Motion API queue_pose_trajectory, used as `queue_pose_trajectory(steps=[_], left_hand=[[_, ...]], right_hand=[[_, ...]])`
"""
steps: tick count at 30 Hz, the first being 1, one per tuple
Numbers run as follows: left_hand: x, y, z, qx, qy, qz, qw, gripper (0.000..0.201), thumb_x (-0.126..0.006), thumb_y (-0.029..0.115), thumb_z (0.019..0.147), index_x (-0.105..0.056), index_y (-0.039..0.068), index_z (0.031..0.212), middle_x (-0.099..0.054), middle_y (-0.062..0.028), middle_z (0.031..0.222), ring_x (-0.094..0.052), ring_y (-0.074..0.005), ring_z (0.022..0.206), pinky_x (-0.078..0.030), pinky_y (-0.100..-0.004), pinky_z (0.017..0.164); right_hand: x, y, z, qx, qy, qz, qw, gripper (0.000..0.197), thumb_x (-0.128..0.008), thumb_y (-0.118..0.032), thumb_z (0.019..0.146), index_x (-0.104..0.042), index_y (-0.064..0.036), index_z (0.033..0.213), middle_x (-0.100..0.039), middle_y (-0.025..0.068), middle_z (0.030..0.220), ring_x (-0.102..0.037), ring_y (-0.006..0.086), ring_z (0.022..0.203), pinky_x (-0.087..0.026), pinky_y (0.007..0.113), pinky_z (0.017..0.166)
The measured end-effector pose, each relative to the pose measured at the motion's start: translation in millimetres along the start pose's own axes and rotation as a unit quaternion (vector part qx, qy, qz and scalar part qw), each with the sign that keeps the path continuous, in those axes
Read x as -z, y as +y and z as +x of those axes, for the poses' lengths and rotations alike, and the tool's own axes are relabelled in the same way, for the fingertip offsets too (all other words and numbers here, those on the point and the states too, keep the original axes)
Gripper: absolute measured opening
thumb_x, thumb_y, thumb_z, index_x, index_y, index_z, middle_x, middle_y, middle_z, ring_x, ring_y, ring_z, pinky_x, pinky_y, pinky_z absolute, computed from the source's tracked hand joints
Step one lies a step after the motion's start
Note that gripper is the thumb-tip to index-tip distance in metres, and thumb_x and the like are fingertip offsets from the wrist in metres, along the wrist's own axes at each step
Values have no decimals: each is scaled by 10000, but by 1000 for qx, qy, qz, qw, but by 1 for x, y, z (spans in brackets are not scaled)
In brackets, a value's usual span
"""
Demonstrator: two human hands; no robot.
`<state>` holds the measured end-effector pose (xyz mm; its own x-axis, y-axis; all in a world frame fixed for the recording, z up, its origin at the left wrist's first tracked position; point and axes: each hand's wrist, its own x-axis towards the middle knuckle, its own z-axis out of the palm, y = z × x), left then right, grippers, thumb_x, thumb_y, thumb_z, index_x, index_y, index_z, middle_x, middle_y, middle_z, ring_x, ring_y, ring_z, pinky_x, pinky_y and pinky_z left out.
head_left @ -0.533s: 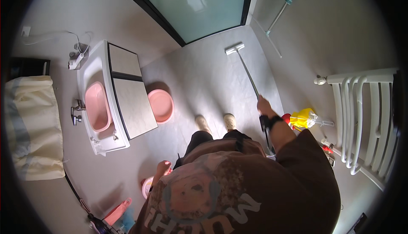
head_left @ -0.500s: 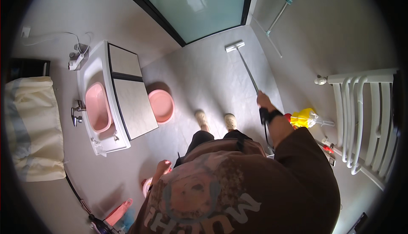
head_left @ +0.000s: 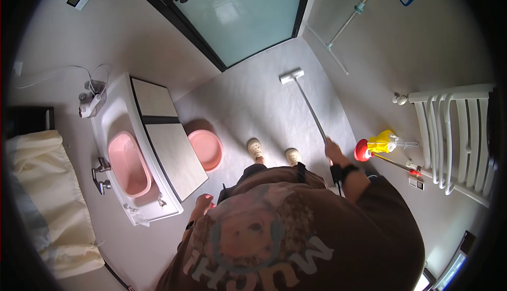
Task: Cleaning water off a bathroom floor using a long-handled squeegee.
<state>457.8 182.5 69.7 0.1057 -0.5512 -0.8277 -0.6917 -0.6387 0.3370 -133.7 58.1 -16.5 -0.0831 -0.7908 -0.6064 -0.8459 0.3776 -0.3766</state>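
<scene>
- The right hand (head_left: 332, 151) is closed around the pole of the long-handled floor tool (head_left: 311, 109), its forearm reaching forward from the person's right side.
- The left hand (head_left: 203, 204) hangs beside the hip, elbow bent, fingers curled; red-pink shows at the fingertips, but whether it holds anything I cannot tell.
- The tool's white head (head_left: 292, 76) lies flat on the floor ahead of the beige clogs (head_left: 254, 148), a little farther from the glass door (head_left: 232, 21) than half a second ago.
- The view has swung too: the washbasin cabinet (head_left: 177, 156) and the round pink basin (head_left: 206, 151) beside it sit lower, and the red plunger (head_left: 362, 150) shows more fully.
</scene>
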Motion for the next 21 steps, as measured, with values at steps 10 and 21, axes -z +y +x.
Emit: queue_pose_trajectory(steps=[10, 21], left_hand=[[127, 54, 77, -11, 106, -88, 990, 168, -455, 147, 861, -566, 58, 950, -593, -88, 614, -579, -142, 484, -464, -270, 419], [111, 115, 91, -10, -101, 158, 982, 238, -510, 205, 844, -552, 34, 1004, -613, -115, 644, -590, -175, 496, -470, -289, 433]], right_hand=[[-95, -9, -96, -193, 3, 69, 979, 423, -396, -229, 840, -384, -215, 1263, -592, 238, 872, -580, 413, 827, -452, 496, 677], [-12, -33, 54, -236, 23, 195, 952, 325, -314, -188, 877, -437, -109, 1166, -602, 218, 922, -600, 379, 818, -496, 454, 656]])
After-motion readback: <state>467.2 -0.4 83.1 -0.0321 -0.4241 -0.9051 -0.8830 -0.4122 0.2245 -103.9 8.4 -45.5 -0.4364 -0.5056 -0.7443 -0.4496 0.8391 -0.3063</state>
